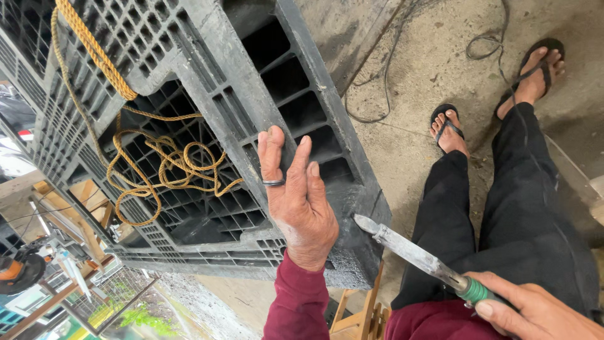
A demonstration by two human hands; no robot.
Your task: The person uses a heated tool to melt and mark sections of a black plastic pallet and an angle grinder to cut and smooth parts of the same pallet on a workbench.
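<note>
My left hand (297, 198) is raised in front of a dark grey plastic pallet (214, 82), fingers apart, holding nothing; a ring sits on one finger. The hand rests against or just before the pallet's near edge. My right hand (535, 311) at the lower right grips the green handle of a worn metal blade tool (409, 252). The blade's tip points up-left and touches or nearly touches the pallet's lower right corner. My dark red sleeves show at the bottom.
A yellow rope (157, 157) lies looped over the pallet's grid. My legs in black trousers (503, 208) and feet in flip-flops stretch over a concrete floor with thin black cables (390, 56). A wooden stool (362, 315) is below; an orange tool (16, 271) is at the left.
</note>
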